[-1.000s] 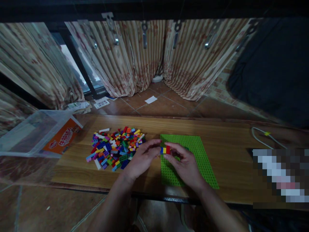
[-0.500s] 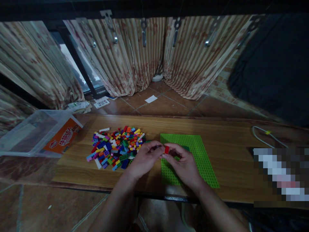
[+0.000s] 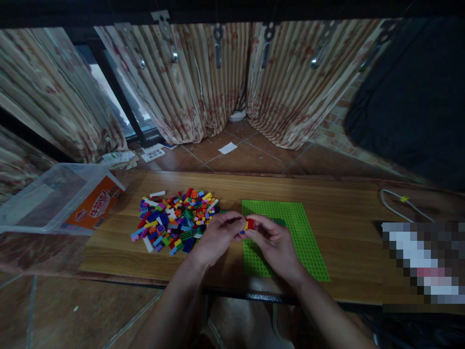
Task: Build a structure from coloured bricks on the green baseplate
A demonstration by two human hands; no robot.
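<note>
My left hand [image 3: 218,237] and my right hand [image 3: 274,242] meet above the left edge of a green baseplate [image 3: 303,252]. Between their fingertips are small toy bricks: a red brick [image 3: 251,223] on the right side, with a bit of yellow brick [image 3: 246,226] against it and some blue just below. Fingers cover much of these bricks, so whether they are joined I cannot tell. Both hands are closed in a pinch. Behind my right hand, a dark green piece [image 3: 280,221] shows partly on the baseplate. Left of my left hand lies a heap of mixed coloured bricks [image 3: 170,220].
A clear plastic box [image 3: 47,203] with an orange label stands at the wooden table's [image 3: 345,232] left end. At the right end are a white cable [image 3: 394,208] and a blurred-out item [image 3: 423,266]. Beyond the table are striped curtains and tiled floor.
The bricks between my fingertips have turned slightly, and more yellow and some blue now show beside the red. Both hands stay in nearly the same place.
</note>
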